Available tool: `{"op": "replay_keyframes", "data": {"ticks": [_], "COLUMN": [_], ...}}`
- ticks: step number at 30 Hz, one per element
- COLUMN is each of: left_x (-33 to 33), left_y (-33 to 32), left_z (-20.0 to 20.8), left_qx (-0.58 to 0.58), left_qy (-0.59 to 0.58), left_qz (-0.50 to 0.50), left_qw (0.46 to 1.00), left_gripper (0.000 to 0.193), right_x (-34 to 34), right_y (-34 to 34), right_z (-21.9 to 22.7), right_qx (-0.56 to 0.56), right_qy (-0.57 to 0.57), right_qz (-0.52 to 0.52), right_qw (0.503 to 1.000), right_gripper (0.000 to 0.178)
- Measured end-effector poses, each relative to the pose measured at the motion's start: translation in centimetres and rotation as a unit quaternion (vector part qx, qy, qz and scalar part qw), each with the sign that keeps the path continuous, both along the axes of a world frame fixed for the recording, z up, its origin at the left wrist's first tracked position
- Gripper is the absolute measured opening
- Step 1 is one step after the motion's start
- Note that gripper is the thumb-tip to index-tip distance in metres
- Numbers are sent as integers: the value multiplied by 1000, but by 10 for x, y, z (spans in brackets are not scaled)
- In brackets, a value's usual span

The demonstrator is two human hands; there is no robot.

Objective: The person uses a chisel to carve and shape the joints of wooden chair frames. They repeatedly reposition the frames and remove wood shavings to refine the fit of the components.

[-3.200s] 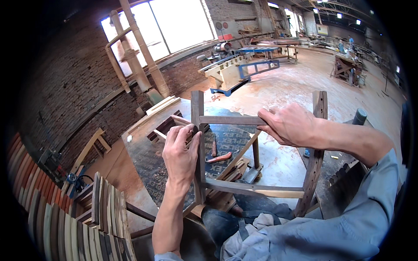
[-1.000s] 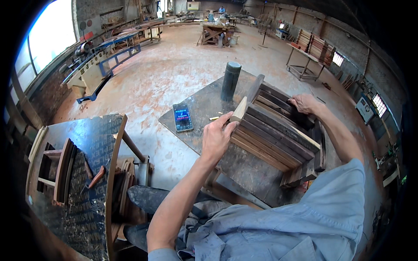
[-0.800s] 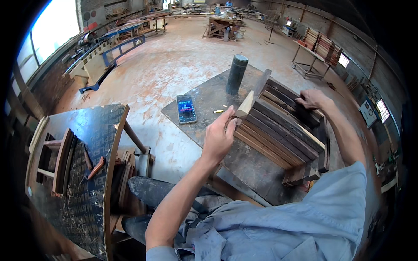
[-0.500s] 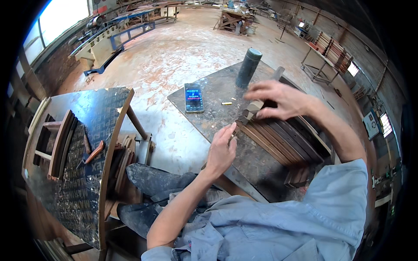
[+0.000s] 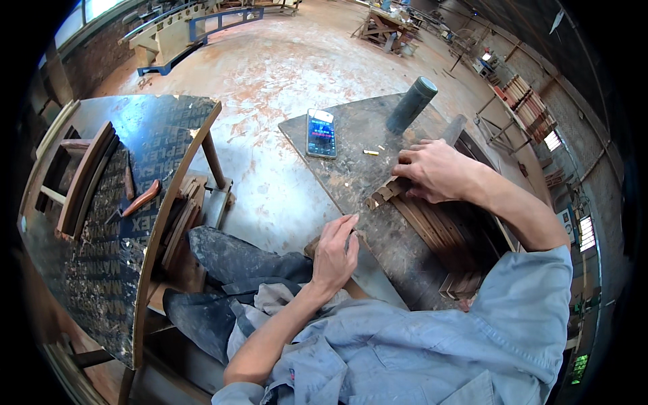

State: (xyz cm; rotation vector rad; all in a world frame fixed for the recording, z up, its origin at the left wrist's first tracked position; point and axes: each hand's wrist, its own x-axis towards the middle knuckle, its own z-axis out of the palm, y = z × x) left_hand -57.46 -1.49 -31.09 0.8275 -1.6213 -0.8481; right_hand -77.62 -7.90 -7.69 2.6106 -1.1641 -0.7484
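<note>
On the table (image 5: pixel 361 131) sits the wood stack (image 5: pixel 432 233), long axis slanting back toward the body's right side. The right hand (image 5: pixel 432 172) is nearer — fingers curled over its far end, grip unclear; the left hand (image 5: pixel 334 253) hangs apart — thumb spread from fingers.

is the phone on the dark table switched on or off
On: the phone, lying on the dark table, shows lit bluish and pink markings.

The right hand (image 5: pixel 435 169) partly hides the stacked wooden pieces (image 5: pixel 428 226), and the window (image 5: pixel 75 24) is cut off above.
</note>
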Motion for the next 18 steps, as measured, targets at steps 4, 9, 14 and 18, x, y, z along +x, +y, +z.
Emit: {"op": "replay_keyframes", "data": {"ticks": [4,9,14,18], "left_x": [5,11,11,25], "left_y": [2,4,5,4], "left_z": [-8,-13,-17,-23], "left_qx": [14,37,36,48], "left_qy": [1,0,8,-14], "left_qz": [9,20,28,34], "left_qw": [1000,999,999,998], "left_gripper": [36,37,36,37], "right_x": [9,17,20,24], "right_y": [1,0,-1,-9], "right_z": [-20,-30,-45,-88], "right_qx": [-58,-81,-112,-107], "right_qy": [124,216,194,178], "right_qz": [46,68,114,153], "right_qw": [990,971,968,966], "right_gripper": [20,15,16,16]}}
